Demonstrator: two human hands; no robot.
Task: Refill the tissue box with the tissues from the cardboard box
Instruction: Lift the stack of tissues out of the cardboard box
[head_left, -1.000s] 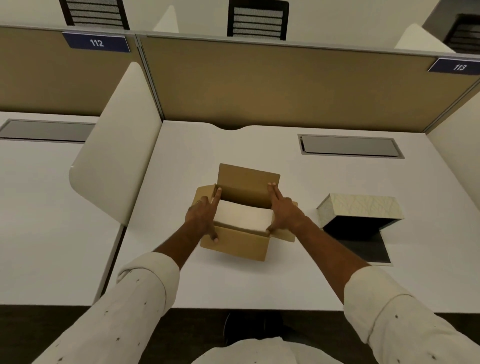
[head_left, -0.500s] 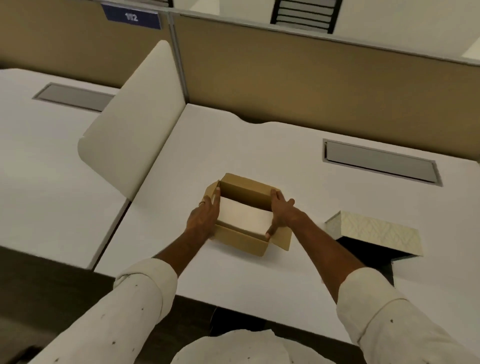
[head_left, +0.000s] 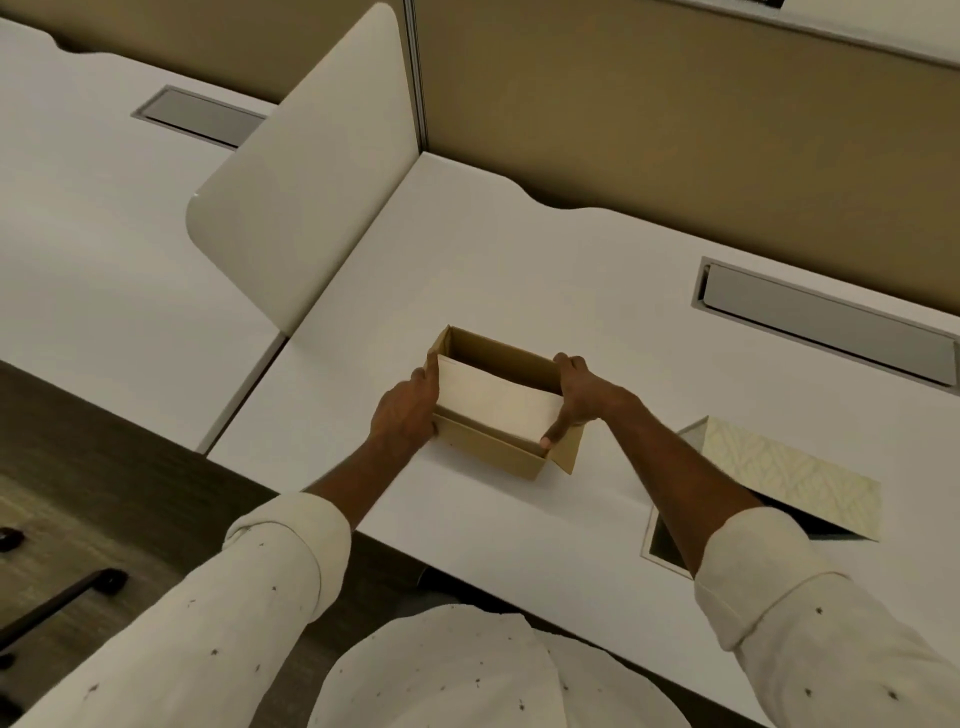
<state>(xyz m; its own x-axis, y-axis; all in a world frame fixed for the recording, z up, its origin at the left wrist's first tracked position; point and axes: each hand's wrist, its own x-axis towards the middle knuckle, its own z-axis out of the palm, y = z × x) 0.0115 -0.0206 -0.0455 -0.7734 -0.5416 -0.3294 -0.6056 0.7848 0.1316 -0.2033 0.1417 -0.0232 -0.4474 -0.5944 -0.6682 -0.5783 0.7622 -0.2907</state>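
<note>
An open brown cardboard box (head_left: 493, 454) sits in the middle of the white desk (head_left: 597, 291). A pale stack of tissues (head_left: 496, 402) stands in it, rising above the near wall. My left hand (head_left: 408, 410) presses against the stack's left end, and my right hand (head_left: 576, 397) clamps its right end with the thumb down on the near corner. The patterned tissue box (head_left: 789, 475) lies at the right with its dark inside facing me, partly hidden by my right forearm.
A white curved divider (head_left: 306, 176) stands at the left of the desk, and a tan partition wall (head_left: 675, 109) runs along the back. A grey cable hatch (head_left: 826, 325) is set into the desk at the back right. A chair base (head_left: 62, 597) shows on the floor at the lower left.
The view has swung left and tilted down. The tissue stack now sits higher in the cardboard box between my hands, which have closed in on its two ends.
</note>
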